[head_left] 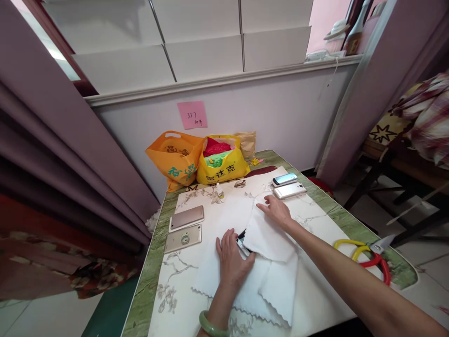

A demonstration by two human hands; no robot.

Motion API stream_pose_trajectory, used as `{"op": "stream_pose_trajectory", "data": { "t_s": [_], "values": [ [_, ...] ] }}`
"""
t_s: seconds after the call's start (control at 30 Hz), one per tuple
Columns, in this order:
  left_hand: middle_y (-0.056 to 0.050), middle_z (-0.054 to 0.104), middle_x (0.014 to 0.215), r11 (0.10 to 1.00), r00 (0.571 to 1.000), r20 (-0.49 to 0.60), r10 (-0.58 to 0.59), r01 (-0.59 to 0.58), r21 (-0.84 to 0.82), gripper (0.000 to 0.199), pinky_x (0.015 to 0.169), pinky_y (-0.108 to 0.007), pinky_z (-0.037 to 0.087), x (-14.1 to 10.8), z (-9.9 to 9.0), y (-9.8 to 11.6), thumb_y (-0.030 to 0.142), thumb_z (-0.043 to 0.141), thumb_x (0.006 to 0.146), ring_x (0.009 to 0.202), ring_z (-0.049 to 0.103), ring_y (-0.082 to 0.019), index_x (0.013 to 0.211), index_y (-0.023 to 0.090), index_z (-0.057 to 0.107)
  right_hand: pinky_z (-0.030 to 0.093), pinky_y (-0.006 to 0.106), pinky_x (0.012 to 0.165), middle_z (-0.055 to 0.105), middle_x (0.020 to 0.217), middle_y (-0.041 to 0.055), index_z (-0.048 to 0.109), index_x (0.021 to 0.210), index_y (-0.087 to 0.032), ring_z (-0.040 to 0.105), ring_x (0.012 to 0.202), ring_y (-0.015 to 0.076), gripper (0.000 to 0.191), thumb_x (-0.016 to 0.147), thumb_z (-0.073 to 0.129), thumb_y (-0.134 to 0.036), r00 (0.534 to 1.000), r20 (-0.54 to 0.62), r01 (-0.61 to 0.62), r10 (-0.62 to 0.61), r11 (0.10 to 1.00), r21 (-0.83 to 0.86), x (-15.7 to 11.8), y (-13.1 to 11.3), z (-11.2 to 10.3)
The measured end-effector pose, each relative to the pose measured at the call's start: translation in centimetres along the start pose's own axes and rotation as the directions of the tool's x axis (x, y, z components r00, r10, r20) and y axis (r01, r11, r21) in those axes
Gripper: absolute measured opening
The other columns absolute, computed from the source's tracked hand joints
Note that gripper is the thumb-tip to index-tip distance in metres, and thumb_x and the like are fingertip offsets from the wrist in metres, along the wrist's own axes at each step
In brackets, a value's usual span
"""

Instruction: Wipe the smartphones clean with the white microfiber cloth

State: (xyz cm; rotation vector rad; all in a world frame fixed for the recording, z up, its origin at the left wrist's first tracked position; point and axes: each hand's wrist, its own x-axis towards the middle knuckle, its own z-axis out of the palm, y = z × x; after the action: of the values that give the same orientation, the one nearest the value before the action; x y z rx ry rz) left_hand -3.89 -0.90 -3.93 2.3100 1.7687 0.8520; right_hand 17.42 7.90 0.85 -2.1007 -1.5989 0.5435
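Observation:
A white cloth with zigzag-cut edges lies on the table, one part folded over. Under the fold, a flat dark and silver thing, perhaps a phone, shows only in part. My left hand curls around its exposed end, fingers at the far side and thumb at the near side; a green bangle circles the wrist. At the upper corner of the folded cloth, my right hand has its fingers bent and close together on the fabric. Its grip there is partly hidden.
Two phones lie left, a pink-gold one and a gold one with a ring. Back right are a blue-screened phone and a white phone. Scissors rest right. Orange and yellow bags and a small bottle stand behind.

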Motion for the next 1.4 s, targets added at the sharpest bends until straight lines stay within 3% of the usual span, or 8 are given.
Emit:
{"op": "stream_pose_trajectory", "data": {
  "t_s": [0.23, 0.57, 0.67, 0.8, 0.93, 1.07, 1.23, 1.4],
  "values": [
    [-0.015, 0.053, 0.132, 1.0, 1.0, 0.018, -0.022, 0.023, -0.012, 0.057, 0.114, -0.058, 0.015, -0.5, 0.2, -0.3, 0.036, 0.069, 0.065, 0.129, 0.043, -0.031, 0.115, 0.018, 0.048, 0.038, 0.028, 0.065, 0.069, 0.083, 0.0046, 0.065, 0.083, -0.023, 0.063, 0.083, 0.0224, 0.025, 0.079, 0.06, -0.047, 1.0, 0.021, 0.026, -0.024, 0.996, -0.087, 2.1, -0.8, 2.4],
    [-0.015, 0.052, 0.136, 0.998, 0.991, 0.135, 0.001, 0.006, -0.056, 0.063, 0.115, -0.056, 0.014, 2.7, 0.5, -0.4, 0.041, 0.071, 0.067, 0.132, 0.041, -0.03, 0.12, 0.018, 0.049, 0.041, 0.031, 0.068, 0.067, 0.097, 0.0065, 0.061, 0.103, -0.023, 0.062, 0.089, 0.0237, 0.031, 0.087, 0.052, -0.048, 0.99, -0.136, -0.05, 0.034, 0.992, -0.114, 2.3, 0.1, 0.9],
    [-0.015, 0.052, 0.136, 0.998, 0.991, 0.125, 0.048, -0.042, -0.052, 0.061, 0.116, -0.054, 0.013, 2.9, 0.6, -0.5, 0.042, 0.069, 0.069, 0.132, 0.04, -0.029, 0.121, 0.017, 0.049, 0.043, 0.03, 0.073, 0.063, 0.112, 0.0088, 0.055, 0.116, -0.021, 0.058, 0.101, 0.0243, 0.041, 0.084, 0.058, -0.047, 0.932, -0.292, 0.19, -0.215, 0.975, -0.111, -0.6, 0.4, -0.8],
    [-0.015, 0.052, 0.135, 0.997, 0.993, 0.091, 0.069, -0.066, -0.032, 0.059, 0.116, -0.052, 0.014, 2.8, 0.7, -0.4, 0.043, 0.068, 0.071, 0.131, 0.042, -0.029, 0.12, 0.017, 0.049, 0.042, 0.027, 0.067, 0.067, 0.089, 0.0053, 0.062, 0.094, -0.021, 0.061, 0.076, 0.018, 0.031, 0.09, 0.051, -0.05, 0.865, -0.326, 0.367, -0.381, 0.924, -0.106, -8.2, 2.4, -2.4],
    [-0.015, 0.053, 0.134, 0.996, 0.992, 0.083, 0.091, -0.091, -0.008, 0.058, 0.116, -0.052, 0.014, 3.1, 0.8, -0.2, 0.044, 0.067, 0.072, 0.13, 0.042, -0.029, 0.12, 0.018, 0.049, 0.048, 0.027, 0.07, 0.067, 0.106, 0.0083, 0.063, 0.107, -0.023, 0.065, 0.081, 0.0171, 0.032, 0.095, 0.044, -0.046, 0.879, -0.041, 0.472, -0.474, 0.88, -0.048, -15.0, 4.4, -2.1],
    [-0.015, 0.053, 0.134, 0.995, 0.992, 0.079, 0.095, -0.096, 0.014, 0.056, 0.115, -0.052, 0.016, 3.2, 0.8, 0.1, 0.043, 0.066, 0.073, 0.129, 0.043, -0.029, 0.12, 0.018, 0.049, 0.052, 0.032, 0.077, 0.05, 0.14, 0.0079, 0.04, 0.14, -0.031, 0.066, 0.095, 0.0214, 0.053, 0.091, 0.053, -0.043, 0.747, 0.384, 0.61, -0.542, 0.789, -0.073, -17.1, 3.1, -1.6],
    [-0.014, 0.053, 0.134, 0.995, 0.993, 0.075, 0.096, -0.097, 0.019, 0.055, 0.115, -0.051, 0.017, 3.0, 0.8, 0.2, 0.044, 0.065, 0.073, 0.129, 0.044, -0.028, 0.12, 0.018, 0.048, 0.048, 0.03, 0.062, 0.066, 0.099, 0.0059, 0.054, 0.123, -0.023, 0.067, 0.08, 0.0235, 0.037, 0.088, 0.059, -0.032, 0.744, 0.487, 0.608, -0.459, 0.767, -0.205, -17.5, 1.6, -3.7],
    [-0.013, 0.054, 0.133, 0.996, 0.993, 0.076, 0.092, -0.093, 0.012, 0.054, 0.115, -0.051, 0.016, 3.0, 0.8, 0.3, 0.044, 0.065, 0.074, 0.129, 0.044, -0.028, 0.119, 0.019, 0.048, 0.042, 0.028, 0.059, 0.064, 0.094, 0.0038, 0.06, 0.1, -0.023, 0.065, 0.073, 0.02, 0.013, 0.088, 0.056, -0.025, 0.743, 0.502, 0.607, -0.442, 0.762, -0.227, -20.1, 5.0, -6.3]
  ]
}}
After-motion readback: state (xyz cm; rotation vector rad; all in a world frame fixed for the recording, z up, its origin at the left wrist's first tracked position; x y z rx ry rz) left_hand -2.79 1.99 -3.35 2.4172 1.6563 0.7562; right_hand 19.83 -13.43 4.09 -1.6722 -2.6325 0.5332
